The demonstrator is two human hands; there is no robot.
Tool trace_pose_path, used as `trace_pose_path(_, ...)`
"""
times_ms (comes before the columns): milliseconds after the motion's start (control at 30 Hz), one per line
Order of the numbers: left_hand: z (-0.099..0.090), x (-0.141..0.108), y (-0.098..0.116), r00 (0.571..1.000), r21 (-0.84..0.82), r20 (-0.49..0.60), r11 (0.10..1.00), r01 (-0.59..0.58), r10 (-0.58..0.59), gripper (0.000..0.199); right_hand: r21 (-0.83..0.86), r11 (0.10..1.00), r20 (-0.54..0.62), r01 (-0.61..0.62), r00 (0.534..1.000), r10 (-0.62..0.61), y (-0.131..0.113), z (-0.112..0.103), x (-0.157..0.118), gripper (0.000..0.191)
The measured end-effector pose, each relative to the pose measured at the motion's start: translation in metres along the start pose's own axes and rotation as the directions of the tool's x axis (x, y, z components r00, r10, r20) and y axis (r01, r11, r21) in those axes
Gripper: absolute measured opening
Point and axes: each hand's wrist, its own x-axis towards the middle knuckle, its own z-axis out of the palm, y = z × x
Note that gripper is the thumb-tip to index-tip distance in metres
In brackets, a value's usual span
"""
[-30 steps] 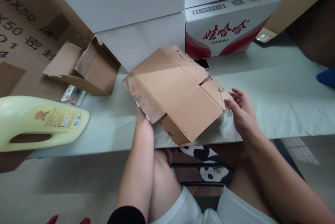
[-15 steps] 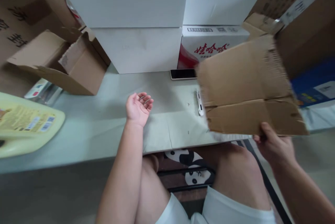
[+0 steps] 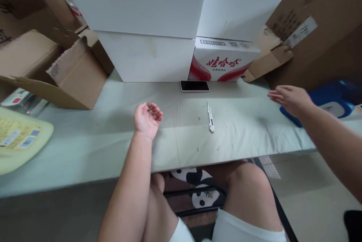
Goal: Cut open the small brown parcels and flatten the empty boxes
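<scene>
Loosely, the fingers of the left hand (image 3: 147, 121) curl over an upturned palm, left of centre, with nothing in their grasp. Those of the right hand (image 3: 292, 100), at right of frame, lie together, nearly straight, and appear to hold nothing; whether that hand touches the blue container (image 3: 332, 100) just beyond it, I cannot tell. Between the hands, nearer the left, a slim white cutter (image 3: 211, 119) lies flat on the pale cloth (image 3: 118, 140), its thin end pointing away from the person.

That thin end is the likeliest trouble: if a blade is out, which is too small to tell, a hand sweeping across could get nicked. A careless forearm could also push the cutter off the near edge, and a low swing of the right arm might knock the blue container.

Farther out, a dark-screened phone (image 3: 195, 86) sits before the white boxes (image 3: 145, 59) and the red-lettered box (image 3: 223, 62), which wall off the back. An open brown carton (image 3: 85, 79) and a yellow bottle (image 3: 25, 136) crowd the left; a large brown carton (image 3: 328, 34) and folded cardboard (image 3: 268, 64) hem in the upper right.
</scene>
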Motion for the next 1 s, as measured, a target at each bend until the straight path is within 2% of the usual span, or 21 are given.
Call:
trace_pose_path(67, -0.002, 0.0, 0.004, 1.0, -0.012, -0.003, 1.0, -0.005, 0.005, 0.024, 0.025, 0.986, 0.087, -0.163, 0.983, 0.161, -0.004, 0.026, -0.013, 0.013)
trace_pose_path(133, -0.004, 0.0, 0.008, 1.0, -0.045, 0.0, 0.999, -0.014, 0.014, 0.024, 0.028, 0.955, 0.196, -0.295, 0.938, 0.284, -0.012, 0.051, -0.035, 0.007)
trace_pose_path(200, -0.007, 0.0, 0.011, 1.0, -0.096, -0.008, 0.995, -0.031, 0.03, 0.023, 0.02, 0.933, 0.296, -0.359, 0.894, 0.337, -0.025, 0.076, -0.057, 0.008)
trace_pose_path(233, -0.009, -0.001, 0.013, 0.999, -0.122, -0.022, 0.992, -0.044, 0.041, 0.022, 0.011, 0.939, 0.352, -0.343, 0.881, 0.317, -0.034, 0.089, -0.067, 0.01)
trace_pose_path(300, -0.014, -0.003, 0.017, 0.996, -0.169, -0.057, 0.982, -0.081, 0.072, 0.023, -0.016, 0.976, 0.491, -0.218, 0.849, 0.197, -0.055, 0.118, -0.082, 0.017)
trace_pose_path(333, -0.017, -0.004, 0.019, 0.993, -0.188, -0.077, 0.977, -0.098, 0.085, 0.023, -0.028, 0.992, 0.566, -0.125, 0.816, 0.119, -0.068, 0.135, -0.088, 0.02)
trace_pose_path(433, -0.029, -0.009, 0.029, 0.986, -0.252, -0.13, 0.958, -0.134, 0.104, 0.025, -0.028, 0.978, 0.724, 0.208, 0.679, -0.123, -0.117, 0.196, -0.102, 0.024)
trace_pose_path(500, -0.039, -0.01, 0.037, 0.979, -0.301, -0.168, 0.94, -0.163, 0.116, 0.026, 0.014, 0.907, 0.772, 0.422, 0.571, -0.278, -0.157, 0.243, -0.112, 0.023)
trace_pose_path(567, -0.048, -0.011, 0.045, 0.972, -0.343, -0.195, 0.919, -0.196, 0.134, 0.027, 0.086, 0.801, 0.794, 0.592, 0.445, -0.415, -0.204, 0.289, -0.125, 0.023)
trace_pose_path(633, -0.056, -0.011, 0.051, 0.965, -0.375, -0.211, 0.899, -0.226, 0.154, 0.027, 0.17, 0.713, 0.792, 0.68, 0.336, -0.51, -0.251, 0.331, -0.141, 0.026)
trace_pose_path(667, -0.06, -0.01, 0.054, 0.962, -0.386, -0.218, 0.891, -0.239, 0.163, 0.027, 0.203, 0.669, 0.775, 0.715, 0.3, -0.556, -0.274, 0.35, -0.15, 0.031)
trace_pose_path(733, -0.066, -0.009, 0.06, 0.956, -0.402, -0.242, 0.879, -0.256, 0.167, 0.025, 0.193, 0.618, 0.74, 0.763, 0.301, -0.602, -0.314, 0.38, -0.168, 0.052)
trace_pose_path(767, -0.069, -0.009, 0.063, 0.954, -0.406, -0.254, 0.877, -0.257, 0.162, 0.024, 0.157, 0.598, 0.745, 0.786, 0.303, -0.594, -0.33, 0.393, -0.176, 0.063)
trace_pose_path(833, -0.074, -0.008, 0.068, 0.951, -0.407, -0.269, 0.878, -0.253, 0.149, 0.023, 0.075, 0.57, 0.778, 0.818, 0.309, -0.547, -0.353, 0.413, -0.189, 0.075)
trace_pose_path(900, -0.08, -0.008, 0.073, 0.95, -0.401, -0.274, 0.88, -0.254, 0.15, 0.022, 0.003, 0.573, 0.788, 0.82, 0.351, -0.507, -0.362, 0.429, -0.194, 0.068)
trace_pose_path(1000, -0.088, -0.008, 0.076, 0.937, -0.38, -0.302, 0.879, -0.289, 0.177, 0.021, -0.044, 0.623, 0.738, 0.781, 0.446, -0.506, -0.35, 0.442, -0.188, 0.048)
